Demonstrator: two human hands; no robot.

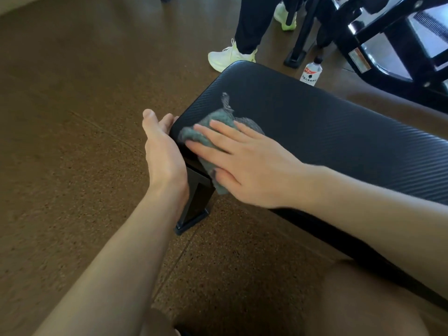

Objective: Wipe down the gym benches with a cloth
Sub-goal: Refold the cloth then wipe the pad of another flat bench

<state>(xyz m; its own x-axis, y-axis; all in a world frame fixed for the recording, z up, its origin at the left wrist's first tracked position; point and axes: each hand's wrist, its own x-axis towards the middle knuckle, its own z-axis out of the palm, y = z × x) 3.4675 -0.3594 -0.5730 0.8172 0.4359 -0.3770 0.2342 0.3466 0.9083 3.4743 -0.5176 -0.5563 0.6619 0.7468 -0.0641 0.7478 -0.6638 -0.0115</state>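
Note:
A black padded gym bench (pixel 327 127) with a ribbed surface runs from the centre to the right edge. A grey-green cloth (pixel 218 120) lies crumpled on the pad's near-left corner and hangs over its edge. My right hand (pixel 244 161) lies flat on the cloth with straight fingers and presses it onto the pad. Beside the bench's left end, my left hand (pixel 162 154) touches the pad's side with relaxed fingers. The bench's black metal leg (pixel 196 207) shows under my hands.
Brown speckled rubber floor (pixel 72 141) spreads to the left and front. Another person's legs in dark trousers and pale sneakers (pixel 230 57) stand just beyond the bench. A plastic bottle (pixel 311 72) stands on the floor beside a black machine frame (pixel 378 40) at the upper right.

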